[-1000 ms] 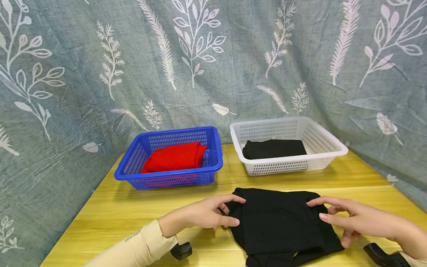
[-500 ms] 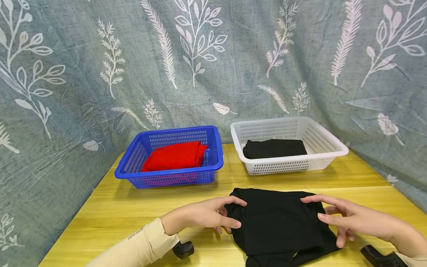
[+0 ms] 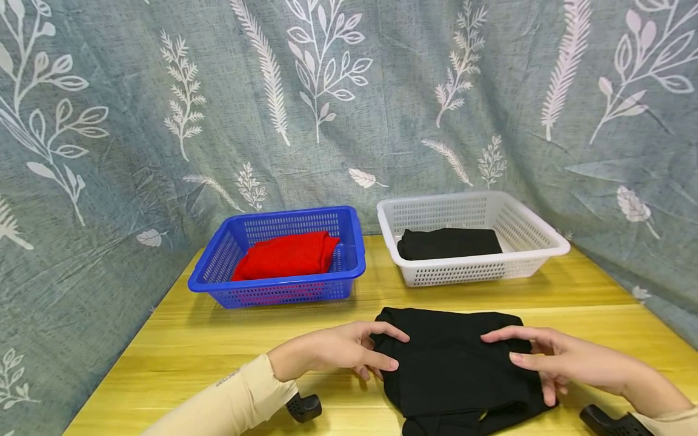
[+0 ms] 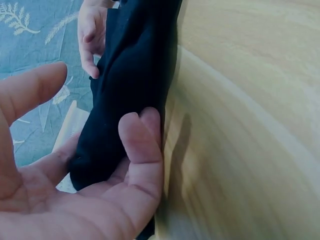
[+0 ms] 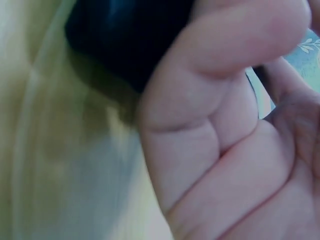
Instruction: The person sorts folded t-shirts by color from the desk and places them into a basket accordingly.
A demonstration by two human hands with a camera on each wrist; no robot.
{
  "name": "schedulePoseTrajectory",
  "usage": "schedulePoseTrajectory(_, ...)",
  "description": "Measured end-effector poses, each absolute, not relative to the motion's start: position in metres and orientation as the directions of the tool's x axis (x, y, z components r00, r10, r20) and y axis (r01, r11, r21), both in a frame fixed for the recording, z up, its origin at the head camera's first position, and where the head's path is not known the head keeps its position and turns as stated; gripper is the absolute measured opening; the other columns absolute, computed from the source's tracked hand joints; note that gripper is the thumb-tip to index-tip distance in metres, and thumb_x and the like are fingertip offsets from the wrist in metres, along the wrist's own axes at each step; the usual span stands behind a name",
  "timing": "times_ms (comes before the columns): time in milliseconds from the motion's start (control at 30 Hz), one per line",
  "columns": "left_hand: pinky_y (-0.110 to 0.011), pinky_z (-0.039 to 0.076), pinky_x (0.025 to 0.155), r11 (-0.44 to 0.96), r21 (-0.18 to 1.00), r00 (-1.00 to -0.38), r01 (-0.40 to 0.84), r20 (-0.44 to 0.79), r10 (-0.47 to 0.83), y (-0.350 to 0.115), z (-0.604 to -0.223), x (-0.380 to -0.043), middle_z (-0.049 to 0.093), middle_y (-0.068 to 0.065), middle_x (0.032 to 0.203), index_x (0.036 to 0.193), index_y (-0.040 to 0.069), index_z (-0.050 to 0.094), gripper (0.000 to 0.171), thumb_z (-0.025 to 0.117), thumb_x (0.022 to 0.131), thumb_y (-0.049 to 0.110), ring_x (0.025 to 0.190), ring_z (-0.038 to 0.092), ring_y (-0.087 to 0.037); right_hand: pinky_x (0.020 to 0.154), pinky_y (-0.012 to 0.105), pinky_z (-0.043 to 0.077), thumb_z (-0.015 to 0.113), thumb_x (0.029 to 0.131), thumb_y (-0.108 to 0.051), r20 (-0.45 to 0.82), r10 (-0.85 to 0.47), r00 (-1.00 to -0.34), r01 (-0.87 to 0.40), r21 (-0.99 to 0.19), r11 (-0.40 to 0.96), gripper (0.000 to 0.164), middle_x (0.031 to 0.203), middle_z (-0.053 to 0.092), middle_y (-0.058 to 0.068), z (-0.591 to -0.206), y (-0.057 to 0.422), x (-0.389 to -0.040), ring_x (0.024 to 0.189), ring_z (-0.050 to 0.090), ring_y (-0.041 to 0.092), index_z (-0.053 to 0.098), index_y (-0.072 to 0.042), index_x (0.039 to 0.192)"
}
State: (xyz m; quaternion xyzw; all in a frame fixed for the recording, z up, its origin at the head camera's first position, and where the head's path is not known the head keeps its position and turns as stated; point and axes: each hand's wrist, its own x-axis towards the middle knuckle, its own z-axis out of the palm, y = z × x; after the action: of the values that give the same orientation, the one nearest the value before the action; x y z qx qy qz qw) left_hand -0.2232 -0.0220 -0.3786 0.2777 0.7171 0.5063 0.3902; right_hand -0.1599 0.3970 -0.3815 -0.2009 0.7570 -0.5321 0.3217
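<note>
A folded black garment [image 3: 452, 369] lies on the wooden table in front of me, its near edge uneven. My left hand [image 3: 349, 348] is at its left side, index finger and thumb loosely spread at the cloth. In the left wrist view, bent fingers [image 4: 142, 142] touch the garment's edge close to the tabletop, while the thumb stands apart. At the right side is my right hand [image 3: 567, 360], its index finger and thumb over the cloth and the lower fingers bent beside the edge. The right wrist view shows those fingers [image 5: 200, 115] near the dark fabric.
Behind the garment stands a white basket [image 3: 537, 242] holding a folded black cloth [image 3: 449, 243]. To its left is a blue basket [image 3: 283, 283] with a folded red cloth [image 3: 289, 255]. A leaf-patterned curtain [image 3: 376, 121] hangs behind the wooden table [image 3: 218, 351].
Both hands have moved inward over the garment, the right one more clearly to the left. The garment's right edge has been pushed in slightly. The baskets stay put.
</note>
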Motion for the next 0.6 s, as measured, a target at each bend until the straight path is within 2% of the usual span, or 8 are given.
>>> schedulePoseTrajectory(33, -0.026, 0.056, 0.065, 0.332, 0.943, -0.538, 0.001, -0.280, 0.795, -0.021, -0.379, -0.223, 0.069, -0.008, 0.085, 0.144, 0.027, 0.065, 0.045, 0.075, 0.101, 0.014, 0.074, 0.069, -0.017, 0.058, 0.027, 0.059, 0.041, 0.118, -0.015, -0.269, -0.648, -0.712, 0.032, -0.935, 0.353, 0.048, 0.071, 0.073, 0.007, -0.382, 0.397, -0.160, 0.064, 0.076, 0.024, 0.041, -0.017, 0.166)
schedulePoseTrajectory(67, -0.026, 0.056, 0.064, 0.328, 0.945, -0.533, -0.001, -0.278, 0.799, -0.020, -0.379, -0.223, 0.069, -0.007, 0.090, 0.144, 0.027, 0.065, 0.045, 0.075, 0.101, 0.014, 0.071, 0.068, -0.017, 0.058, 0.028, 0.060, 0.041, 0.118, -0.014, -0.265, -0.651, -0.711, 0.027, -0.936, 0.352, 0.049, 0.071, 0.072, 0.008, -0.382, 0.396, -0.161, 0.064, 0.076, 0.025, 0.041, -0.016, 0.166)
schedulePoseTrajectory(167, -0.026, 0.056, 0.063, 0.320, 0.947, -0.523, -0.015, -0.280, 0.805, -0.017, -0.380, -0.224, 0.065, -0.004, 0.121, 0.143, 0.026, 0.066, 0.045, 0.075, 0.101, 0.013, 0.065, 0.067, -0.018, 0.057, 0.027, 0.059, 0.040, 0.118, -0.013, -0.251, -0.663, -0.705, 0.013, -0.940, 0.342, 0.050, 0.067, 0.068, 0.021, -0.385, 0.394, -0.163, 0.062, 0.075, 0.026, 0.040, -0.017, 0.167)
schedulePoseTrajectory(267, -0.026, 0.056, 0.062, 0.314, 0.949, -0.518, -0.028, -0.282, 0.807, -0.015, -0.380, -0.224, 0.050, 0.000, 0.146, 0.144, 0.024, 0.066, 0.045, 0.074, 0.101, 0.011, 0.064, 0.065, -0.018, 0.053, 0.025, 0.056, 0.039, 0.118, -0.011, -0.227, -0.684, -0.693, -0.002, -0.948, 0.317, 0.050, 0.067, 0.058, 0.035, -0.388, 0.393, -0.165, 0.059, 0.072, 0.031, 0.039, -0.016, 0.168)
schedulePoseTrajectory(333, -0.026, 0.056, 0.063, 0.316, 0.948, -0.523, -0.034, -0.287, 0.803, -0.014, -0.381, -0.224, 0.049, 0.001, 0.148, 0.144, 0.024, 0.067, 0.046, 0.074, 0.101, 0.010, 0.065, 0.063, -0.018, 0.051, 0.024, 0.054, 0.038, 0.117, -0.010, -0.214, -0.694, -0.687, -0.009, -0.953, 0.302, 0.051, 0.067, 0.053, 0.040, -0.390, 0.393, -0.167, 0.058, 0.069, 0.036, 0.040, -0.017, 0.168)
schedulePoseTrajectory(500, -0.025, 0.054, 0.063, 0.321, 0.947, -0.531, -0.029, -0.287, 0.797, -0.012, -0.382, -0.225, 0.054, 0.001, 0.141, 0.143, 0.024, 0.067, 0.048, 0.076, 0.099, 0.008, 0.079, 0.064, -0.014, 0.052, 0.023, 0.054, 0.039, 0.117, -0.011, -0.229, -0.698, -0.678, 0.029, -0.958, 0.286, 0.051, 0.066, 0.043, 0.043, -0.392, 0.391, -0.169, 0.054, 0.068, 0.030, 0.039, -0.021, 0.168)
schedulePoseTrajectory(600, -0.025, 0.054, 0.064, 0.320, 0.947, -0.535, -0.032, -0.287, 0.794, -0.010, -0.383, -0.226, 0.061, 0.002, 0.134, 0.142, 0.025, 0.068, 0.048, 0.077, 0.098, 0.007, 0.089, 0.065, -0.012, 0.053, 0.023, 0.056, 0.040, 0.117, -0.013, -0.245, -0.699, -0.672, 0.052, -0.957, 0.285, 0.052, 0.066, 0.036, 0.045, -0.392, 0.389, -0.170, 0.053, 0.064, 0.036, 0.039, -0.023, 0.168)
